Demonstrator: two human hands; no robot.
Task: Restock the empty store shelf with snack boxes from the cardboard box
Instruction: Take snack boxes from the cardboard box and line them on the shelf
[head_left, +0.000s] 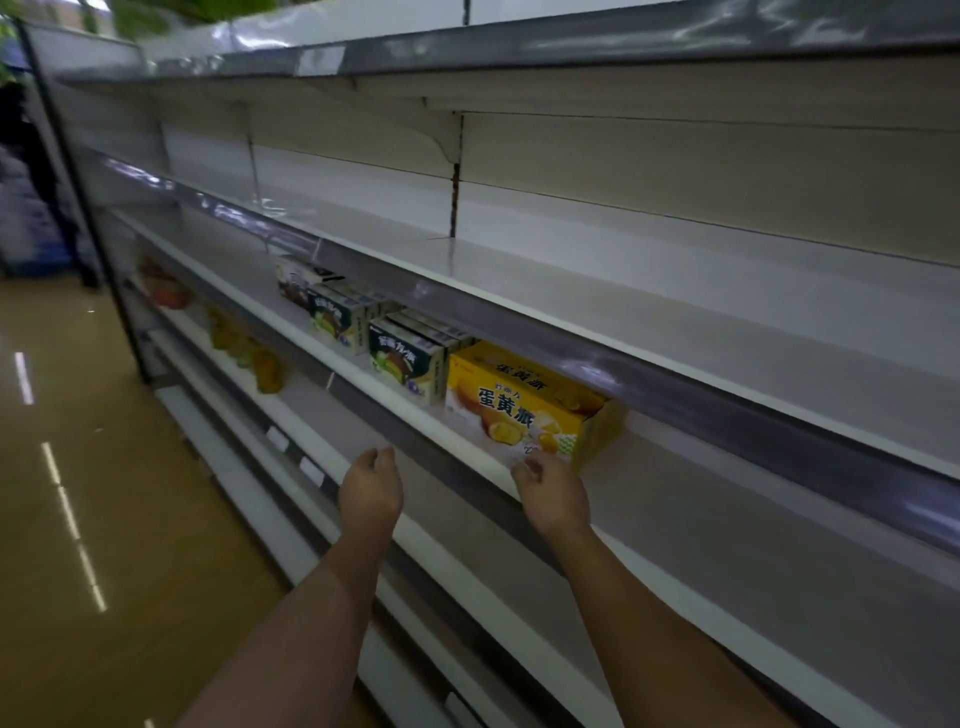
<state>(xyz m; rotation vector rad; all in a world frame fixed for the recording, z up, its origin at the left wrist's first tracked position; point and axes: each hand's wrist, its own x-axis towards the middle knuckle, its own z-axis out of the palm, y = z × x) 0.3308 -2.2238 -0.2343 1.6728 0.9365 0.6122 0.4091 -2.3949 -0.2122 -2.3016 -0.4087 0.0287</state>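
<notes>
On the white metal store shelf (457, 441), a yellow cardboard snack box (524, 402) sits at the front edge beside green boxes (402, 358), both hands, left hand (370, 488) and right hand (553, 499), loosely curled and empty, apparently just releasing it.

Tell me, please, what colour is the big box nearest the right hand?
Yellow, with dark lettering; the big box shows best in the head view.

shelf (395, 400): egg-yolk pie box (524, 402) rightmost | chocolate pie boxes (402, 358) left of it
</notes>
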